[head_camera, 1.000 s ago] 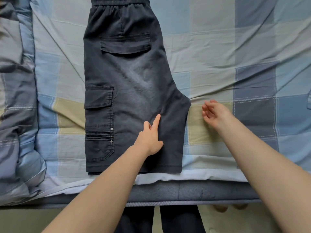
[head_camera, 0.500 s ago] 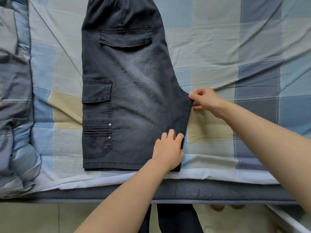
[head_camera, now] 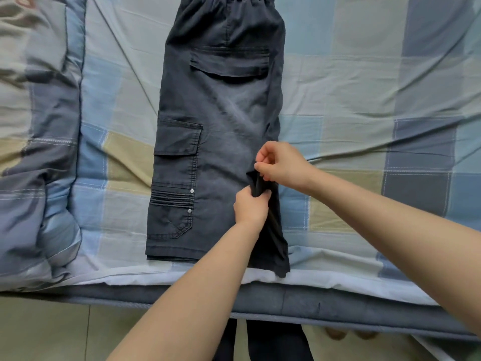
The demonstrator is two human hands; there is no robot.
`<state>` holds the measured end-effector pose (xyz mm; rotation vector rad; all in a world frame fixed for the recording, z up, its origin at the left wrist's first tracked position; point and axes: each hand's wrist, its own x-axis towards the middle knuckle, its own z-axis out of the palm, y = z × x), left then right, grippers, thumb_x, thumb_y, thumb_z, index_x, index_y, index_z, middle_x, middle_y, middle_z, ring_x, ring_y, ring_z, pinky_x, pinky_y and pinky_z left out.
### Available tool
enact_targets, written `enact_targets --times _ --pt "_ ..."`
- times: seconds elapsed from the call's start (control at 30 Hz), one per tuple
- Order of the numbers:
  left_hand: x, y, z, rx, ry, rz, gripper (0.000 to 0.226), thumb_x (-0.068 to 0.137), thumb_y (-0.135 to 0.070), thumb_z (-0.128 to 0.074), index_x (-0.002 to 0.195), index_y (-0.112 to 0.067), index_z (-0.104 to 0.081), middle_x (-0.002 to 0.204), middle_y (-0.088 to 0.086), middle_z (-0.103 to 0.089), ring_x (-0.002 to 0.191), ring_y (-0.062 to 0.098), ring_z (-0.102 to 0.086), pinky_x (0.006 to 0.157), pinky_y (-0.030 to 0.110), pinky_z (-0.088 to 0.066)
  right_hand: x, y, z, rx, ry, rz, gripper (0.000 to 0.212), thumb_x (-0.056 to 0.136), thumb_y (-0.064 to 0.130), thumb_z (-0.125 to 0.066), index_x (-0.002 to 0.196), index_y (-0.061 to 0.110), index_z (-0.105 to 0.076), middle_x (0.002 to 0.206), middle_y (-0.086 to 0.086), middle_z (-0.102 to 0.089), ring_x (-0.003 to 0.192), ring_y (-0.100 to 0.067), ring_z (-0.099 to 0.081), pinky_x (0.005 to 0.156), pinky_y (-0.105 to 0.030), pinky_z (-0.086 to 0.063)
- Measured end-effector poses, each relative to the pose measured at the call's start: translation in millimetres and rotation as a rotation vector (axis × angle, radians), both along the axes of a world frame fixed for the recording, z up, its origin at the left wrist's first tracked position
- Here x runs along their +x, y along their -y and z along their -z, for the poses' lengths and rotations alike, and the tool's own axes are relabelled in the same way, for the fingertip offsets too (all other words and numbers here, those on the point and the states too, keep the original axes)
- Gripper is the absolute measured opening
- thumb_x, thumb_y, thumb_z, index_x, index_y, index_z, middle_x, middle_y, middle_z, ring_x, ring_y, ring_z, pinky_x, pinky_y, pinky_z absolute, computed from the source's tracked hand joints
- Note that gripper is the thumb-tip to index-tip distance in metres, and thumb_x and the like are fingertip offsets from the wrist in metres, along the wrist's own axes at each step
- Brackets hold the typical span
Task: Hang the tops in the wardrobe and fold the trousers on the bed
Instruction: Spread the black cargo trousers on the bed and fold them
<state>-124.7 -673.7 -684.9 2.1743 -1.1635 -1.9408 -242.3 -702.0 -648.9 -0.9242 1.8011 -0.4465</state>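
Bed (head_camera: 351, 82): a checked sheet in blue, grey and tan covers it; its near edge runs below the shorts' hem.
Quilt (head_camera: 39, 152): bunched in a long roll, well apart from the shorts on their pocket side.
Shorts (head_camera: 221, 113): dark grey cargo shorts, the task's trousers, lie flat on the bed, folded in half lengthwise, waistband at the far end and hem at the near edge. The cargo pocket (head_camera: 179, 142) faces up.
Crotch flap (head_camera: 256, 185): the pointed bit on the shorts' right edge is lifted and turned in toward the middle of the shorts.
Right hand (head_camera: 282, 165): sits at the shorts' right edge, fingers curled, pinching the top of the crotch flap.
Left hand (head_camera: 251, 207): just below the right hand, touching it, fingers and thumb closed round the same flap from beneath.
Step, as I judge it: tucking the flap in so the shorts' right edge runs straight before the crosswise fold.
Risk: pulling the flap too hard could drag the upper leg layer off the lower one, skewing the hem.
Risk: the right hem corner (head_camera: 282, 269) already hangs toward the bed's near edge; a tug there could slide the shorts off.
Risk: a loosely creased flap may spring back out on release.
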Motion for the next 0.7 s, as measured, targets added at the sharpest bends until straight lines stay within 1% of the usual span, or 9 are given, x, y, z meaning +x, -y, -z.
enact_targets --times 0.1,0.23,0.3,0.4,0.47,0.5,0.57,0.63,0.7 --pt "24.9 12.1 1.0 0.016 -0.047 0.016 0.017 0.086 -0.023 -0.067 0.086 -0.006 -0.068 0.088 0.014 -0.072 0.088 0.030 -0.068 0.084 0.047 -0.056 10.3 14.5 14.8 -0.023 -0.014 0.133 0.018 0.084 0.006 -0.060 0.073 0.018 -0.054 0.063 0.001 -0.066 0.057 -0.012 -0.063 0.063 -0.026 -0.052" --pt "55.4 17.6 7.4 0.066 -0.061 0.203 0.016 0.082 -0.019 -0.071 0.091 -0.005 -0.072 0.091 0.012 -0.074 0.092 0.029 -0.069 0.084 0.046 -0.057 22.7 28.3 32.3 -0.045 0.003 0.368 0.022 0.087 0.005 -0.058 0.071 0.018 -0.051 0.062 -0.001 -0.066 0.054 -0.008 -0.063 0.062 -0.028 -0.052" --pt "70.1 14.9 11.1 0.111 -0.065 0.280 0.019 0.083 -0.020 -0.072 0.094 -0.004 -0.073 0.095 0.010 -0.074 0.093 0.027 -0.069 0.085 0.044 -0.057 28.7 31.5 36.7 -0.051 -0.018 0.317 0.021 0.085 0.006 -0.059 0.071 0.020 -0.052 0.065 0.000 -0.067 0.062 -0.012 -0.066 0.069 -0.030 -0.053" --pt "91.6 7.9 14.8 0.182 -0.068 0.392 0.025 0.085 -0.022 -0.072 0.093 0.001 -0.071 0.094 0.012 -0.074 0.092 0.026 -0.070 0.086 0.043 -0.057 33.8 26.1 37.1 -0.041 -0.101 0.054 0.010 0.083 0.009 -0.059 0.082 0.019 -0.058 0.081 0.002 -0.069 0.081 -0.016 -0.065 0.078 -0.026 -0.048" --pt "102.7 2.9 14.7 0.232 -0.072 0.481 0.029 0.085 -0.024 -0.071 0.091 0.005 -0.069 0.093 0.013 -0.074 0.091 0.027 -0.070 0.088 0.043 -0.056 32.0 15.2 31.7 -0.141 -0.127 -0.139 0.018 0.081 0.001 -0.054 0.091 0.014 -0.061 0.089 -0.001 -0.067 0.086 -0.020 -0.063 0.077 -0.022 -0.044" --pt "108.1 0.4 14.0 0.265 -0.070 0.533 0.030 0.086 -0.024 -0.071 0.087 0.006 -0.067 0.089 0.012 -0.073 0.085 0.026 -0.069 0.087 0.042 -0.056 29.7 8.1 27.2 -0.210 -0.166 -0.275 0.024 0.078 -0.004 -0.051 0.094 0.010 -0.063 0.093 -0.003 -0.066 0.090 -0.023 -0.062 0.079 -0.023 -0.044" --pt "120.3 0.2 7.6 0.348 -0.095 0.677 0.029 0.086 -0.026 -0.070 0.076 -0.001 -0.059 0.077 0.010 -0.064 0.068 0.019 -0.064 0.077 0.042 -0.055 23.0 -7.5 19.9 -0.348 -0.320 -0.604 0.038 0.073 -0.009 -0.044 0.102 0.005 -0.065 0.106 -0.010 -0.065 0.102 -0.031 -0.060 0.087 -0.036 -0.049" --pt "135.4 9.3 -4.6 0.419 -0.159 1.008 0.024 0.087 -0.033 -0.067 0.080 -0.010 -0.064 0.079 0.007 -0.066 0.069 0.015 -0.067 0.078 0.037 -0.054 10.8 -26.1 20.5 -0.448 -0.533 -0.947 0.051 0.070 -0.008 -0.042 0.115 0.002 -0.065 0.124 -0.018 -0.061 0.120 -0.037 -0.056 0.098 -0.046 -0.049" --pt "155.4 36.6 -15.9 0.203 -0.183 1.472 0.024 0.089 -0.037 -0.061 0.098 -0.018 -0.071 0.097 0.001 -0.073 0.088 0.016 -0.068 0.084 0.031 -0.053 -1.6 -42.8 24.9 -0.464 -0.690 -1.181 0.059 0.075 -0.005 -0.050 0.132 0.005 -0.056 0.142 -0.019 -0.048 0.133 -0.035 -0.044 0.107 -0.048 -0.039"
